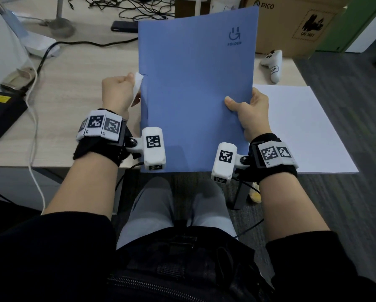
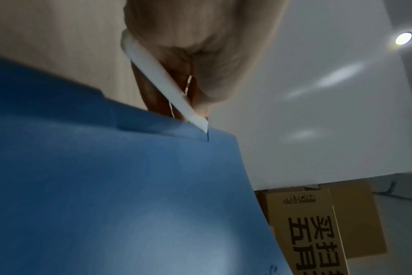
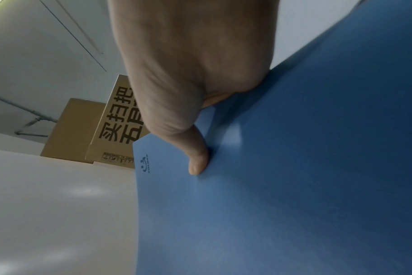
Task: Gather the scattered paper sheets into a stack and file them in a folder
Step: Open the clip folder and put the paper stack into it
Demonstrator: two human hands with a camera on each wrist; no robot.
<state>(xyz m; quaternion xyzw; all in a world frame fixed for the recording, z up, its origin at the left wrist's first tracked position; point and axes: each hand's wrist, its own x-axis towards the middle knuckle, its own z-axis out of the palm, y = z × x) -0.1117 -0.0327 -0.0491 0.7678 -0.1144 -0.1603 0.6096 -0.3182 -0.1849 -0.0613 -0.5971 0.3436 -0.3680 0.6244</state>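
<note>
A blue folder (image 1: 195, 83) is held upright above the desk's front edge, logo at its top right. My left hand (image 1: 129, 85) is curled round a white strip (image 1: 137, 86) at the folder's left edge. The left wrist view shows that white strip (image 2: 162, 80) pinched in the left hand (image 2: 200, 55), its tip meeting the folder (image 2: 106, 186) at a slit. My right hand (image 1: 248, 112) grips the folder's right edge, thumb on the front, fingers hidden behind. In the right wrist view the thumb of this right hand (image 3: 195, 160) presses the folder (image 3: 294, 186). A white paper sheet (image 1: 302, 131) lies on the desk at the right.
A cardboard box (image 1: 291, 22) stands at the back right, a white controller (image 1: 273, 65) in front of it. A black power brick (image 1: 1, 114) and cables (image 1: 41, 62) lie at the left, a dark device (image 1: 124, 26) behind the folder. The wooden desk (image 1: 84, 73) ends near my knees.
</note>
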